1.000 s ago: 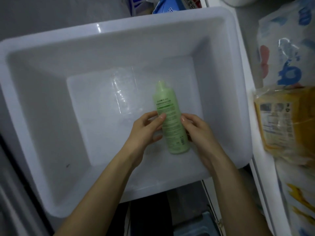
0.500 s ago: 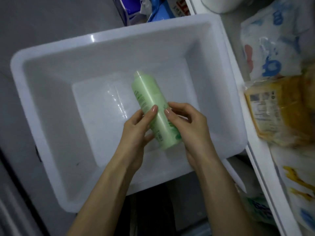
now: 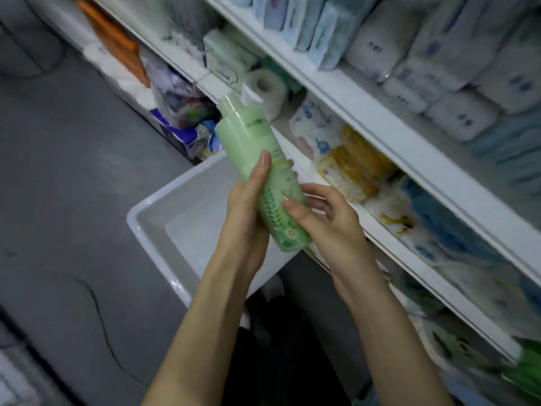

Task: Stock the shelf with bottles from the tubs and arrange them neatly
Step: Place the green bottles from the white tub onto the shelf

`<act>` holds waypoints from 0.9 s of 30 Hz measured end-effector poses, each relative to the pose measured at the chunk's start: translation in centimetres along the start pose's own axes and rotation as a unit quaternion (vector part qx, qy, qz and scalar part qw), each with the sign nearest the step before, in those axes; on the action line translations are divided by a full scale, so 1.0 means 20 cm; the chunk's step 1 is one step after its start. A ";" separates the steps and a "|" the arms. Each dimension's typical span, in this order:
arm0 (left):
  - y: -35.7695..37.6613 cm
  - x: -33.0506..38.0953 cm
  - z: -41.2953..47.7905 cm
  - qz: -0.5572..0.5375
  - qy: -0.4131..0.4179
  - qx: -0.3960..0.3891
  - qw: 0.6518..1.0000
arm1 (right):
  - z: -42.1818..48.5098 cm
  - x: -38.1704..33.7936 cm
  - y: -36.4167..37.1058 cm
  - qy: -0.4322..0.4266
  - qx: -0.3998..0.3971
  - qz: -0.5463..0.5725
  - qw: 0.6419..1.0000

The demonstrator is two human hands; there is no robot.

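Note:
A pale green bottle [image 3: 257,159] with a white cap and a leaf pattern near its base is held up in the air, tilted with the cap pointing up and away. My left hand [image 3: 248,212] grips its left side, fingers stretched along the body. My right hand [image 3: 325,218] holds the lower right part, thumb across the leaf print. Below them stands a white plastic tub [image 3: 164,221], with nothing visible in the part I see. White shelves [image 3: 389,133] run diagonally on the right.
The shelves hold wrapped tissue packs [image 3: 456,68], a toilet paper roll [image 3: 268,90], yellow packets [image 3: 354,168] and blue packs. More bagged goods sit on the low shelf at top left. Grey floor [image 3: 67,200] lies to the left of the tub.
Both hands lifted the green bottle out of the tub and raised it toward the shelves. My view swung up from the tub to the shelving.

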State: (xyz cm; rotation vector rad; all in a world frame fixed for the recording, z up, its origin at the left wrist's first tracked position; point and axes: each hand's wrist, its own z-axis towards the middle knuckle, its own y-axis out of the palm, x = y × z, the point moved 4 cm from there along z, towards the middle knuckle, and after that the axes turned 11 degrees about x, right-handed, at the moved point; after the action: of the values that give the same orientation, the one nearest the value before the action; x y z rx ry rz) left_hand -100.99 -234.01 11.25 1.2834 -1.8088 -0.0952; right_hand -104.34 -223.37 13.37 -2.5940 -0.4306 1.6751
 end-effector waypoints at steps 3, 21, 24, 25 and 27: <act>0.15 0.12 -0.21 0.022 -0.004 -0.063 0.998 | -0.21 -0.20 -0.11 -0.022 -0.009 -0.016 1.000; 1.16 0.47 -1.14 0.254 0.138 -0.330 0.899 | -0.91 -0.98 -0.88 -0.166 0.094 0.007 0.982; 1.37 0.45 -1.23 0.296 0.172 -0.363 0.867 | -0.91 -1.06 -1.02 -0.192 0.124 0.024 0.973; 1.43 0.44 -1.25 0.305 0.182 -0.371 0.858 | -0.90 -1.07 -1.07 -0.202 0.135 0.029 0.970; 1.56 0.41 -1.29 0.310 0.209 -0.384 0.844 | -0.86 -1.10 -1.19 -0.223 0.173 0.024 0.959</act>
State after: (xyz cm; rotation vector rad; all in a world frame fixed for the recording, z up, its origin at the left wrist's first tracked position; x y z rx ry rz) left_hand -106.32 -215.81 47.87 0.1063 -1.4684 -0.1470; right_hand -102.49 -203.65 44.23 -1.9952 -0.0650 2.1296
